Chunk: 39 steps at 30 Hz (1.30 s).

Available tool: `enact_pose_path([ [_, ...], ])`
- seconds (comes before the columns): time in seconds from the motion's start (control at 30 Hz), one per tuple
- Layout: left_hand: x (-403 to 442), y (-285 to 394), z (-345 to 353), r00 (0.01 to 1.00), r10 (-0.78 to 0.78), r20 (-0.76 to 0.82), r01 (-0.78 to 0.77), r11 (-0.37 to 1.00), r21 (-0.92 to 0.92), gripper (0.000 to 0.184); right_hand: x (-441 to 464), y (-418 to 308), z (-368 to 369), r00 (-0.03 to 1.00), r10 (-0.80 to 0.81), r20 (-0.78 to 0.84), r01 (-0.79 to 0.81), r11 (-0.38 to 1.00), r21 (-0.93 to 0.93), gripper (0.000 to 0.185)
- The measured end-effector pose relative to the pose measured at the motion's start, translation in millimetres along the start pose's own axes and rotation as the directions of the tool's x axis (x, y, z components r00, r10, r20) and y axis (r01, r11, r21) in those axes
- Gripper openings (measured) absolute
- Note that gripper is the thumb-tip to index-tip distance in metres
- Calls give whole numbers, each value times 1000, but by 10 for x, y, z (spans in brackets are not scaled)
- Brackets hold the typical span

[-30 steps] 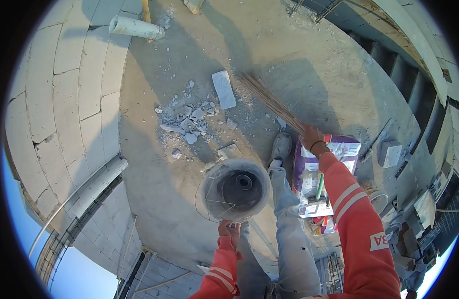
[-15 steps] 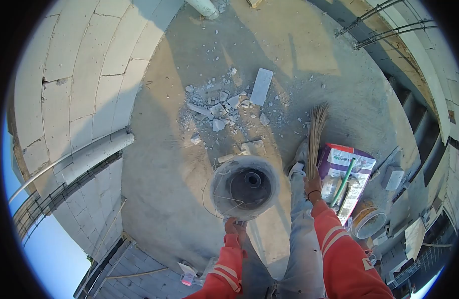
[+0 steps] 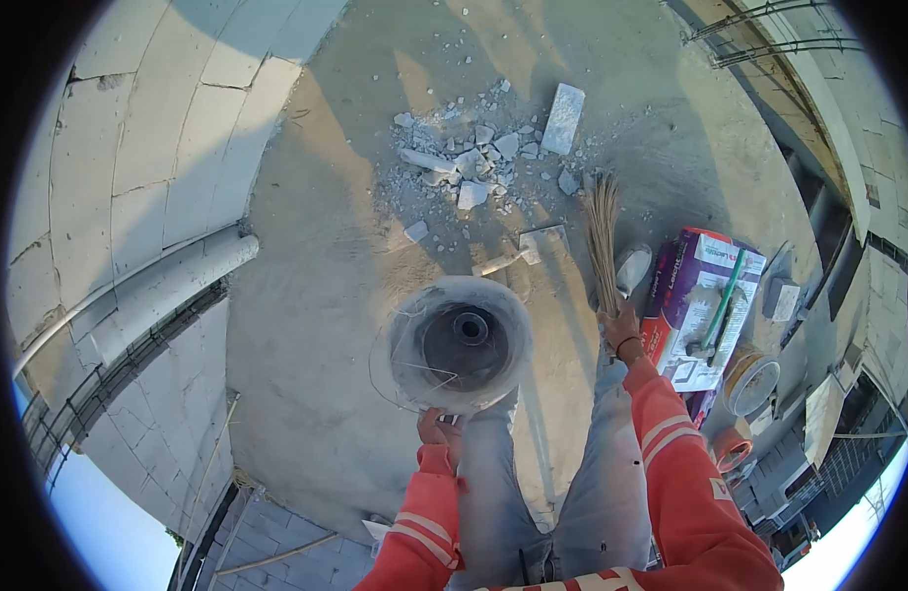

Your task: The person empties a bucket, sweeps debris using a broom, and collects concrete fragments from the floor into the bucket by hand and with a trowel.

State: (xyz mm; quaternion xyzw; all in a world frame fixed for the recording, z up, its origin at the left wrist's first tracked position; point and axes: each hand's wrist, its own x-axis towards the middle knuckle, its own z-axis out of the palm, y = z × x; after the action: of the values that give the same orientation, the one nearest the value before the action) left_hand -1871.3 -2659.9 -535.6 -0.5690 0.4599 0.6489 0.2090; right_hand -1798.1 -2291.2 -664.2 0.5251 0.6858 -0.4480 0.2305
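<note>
My right hand (image 3: pixel 621 330) is closed around the bound end of a straw broom (image 3: pixel 601 241), whose bristles point away from me towards the rubble. My left hand (image 3: pixel 439 427) grips the near edge of a grey, dusty bucket (image 3: pixel 511 357) in front of my legs. A thin wire handle (image 3: pixel 377 369) loops out on the bucket's left side. Inside the bucket, a dark round form (image 3: pixel 470 329) shows at the bottom. Just beyond it lies a flat-bladed tool with a pale handle (image 3: pixel 503 262).
Broken white block pieces (image 3: pixel 473 163) and a whole block (image 3: pixel 564 118) lie ahead. To the right are a purple-and-white bag (image 3: pixel 685 276) with a green-handled tool (image 3: pixel 727 295) on it, and a clear bucket (image 3: pixel 752 386). A pipe (image 3: pixel 188 286) runs by the left block wall (image 3: pixel 138 158).
The view has shifted, with the rubble now higher and further right. Both hands keep their holds on the broom and bucket. More of my legs and the flat-bladed tool now show.
</note>
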Motion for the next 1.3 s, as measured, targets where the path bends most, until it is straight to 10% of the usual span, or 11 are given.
enact_pose_path([
  [0.13,363,275,-307,998,55,-45,-55,998,-7,49,-294,-66,282,933,-339,-120,322,936,-141,70],
  [0.33,1140,594,-573,979,197,-59,-201,976,-84,53,-352,-152,217,934,-96,-343,-20,947,-321,68],
  [0.6,2169,312,-773,980,198,-19,-199,968,-150,45,274,1488,283,901,-335,-276,123,807,-578,57],
  [0.67,2221,195,-574,989,148,-14,-148,989,-16,42,471,1295,340,983,-62,-173,-86,678,-730,54],
  [0.77,2602,-117,-721,956,161,-246,-201,969,-145,42,1095,1463,498,963,-263,57,219,644,-733,52],
  [1.07,2710,-290,-632,806,364,-466,-473,870,-140,53,2200,-1146,1453,525,-794,306,776,300,-555,70],
  [1.23,3086,-185,-970,814,515,-270,-566,809,-162,59,2643,-2401,2087,106,-903,415,864,-123,-488,80],
  [1.3,3143,-32,-1116,797,554,-241,-588,804,-93,60,2747,-2752,2424,96,-911,400,854,-131,-503,82],
])
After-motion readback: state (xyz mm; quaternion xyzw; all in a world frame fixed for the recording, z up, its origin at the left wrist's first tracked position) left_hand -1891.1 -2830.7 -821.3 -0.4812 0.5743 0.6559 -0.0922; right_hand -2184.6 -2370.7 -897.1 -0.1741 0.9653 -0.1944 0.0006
